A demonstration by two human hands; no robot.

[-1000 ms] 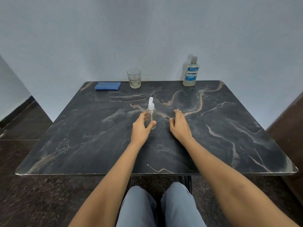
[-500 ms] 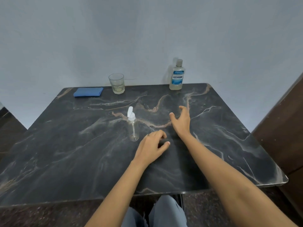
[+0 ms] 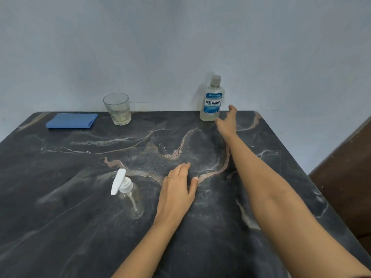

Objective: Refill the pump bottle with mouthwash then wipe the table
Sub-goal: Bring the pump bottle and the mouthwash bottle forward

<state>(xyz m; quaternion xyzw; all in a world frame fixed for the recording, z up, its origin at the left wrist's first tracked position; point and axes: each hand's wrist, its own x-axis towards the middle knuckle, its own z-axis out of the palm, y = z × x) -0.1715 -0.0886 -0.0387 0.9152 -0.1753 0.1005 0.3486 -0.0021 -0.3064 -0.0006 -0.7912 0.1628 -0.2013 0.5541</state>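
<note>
Where the reach ends: the right hand (image 3: pixel 226 122) is stretched to the far right of the dark marbled worktop (image 3: pixel 60 217), just beside the base of the mouthwash bottle (image 3: pixel 211 101); whether it touches the bottle cannot be told.
Right grip: spread, fingers and thumb apart, holding nothing.
Centre: the left hand (image 3: pixel 177 189) lies palm down on the worktop, a ring (image 3: pixel 168 177) on one finger.
Left grip: fingers straight and close together, thumb out to the side, nothing held.
Centre left: the pump bottle (image 3: pixel 128 195), clear with a white pump head, stands upright just left of the left hand and apart from it.
Back right: the mouthwash bottle stands upright and capped at the worktop's far edge, with a blue Listerine label and pale liquid inside.
Back centre: a glass (image 3: pixel 118 108) stands upright with a little pale liquid at the bottom.
Back left: a folded blue cloth (image 3: pixel 71 120) lies flat, near the glass.
</note>
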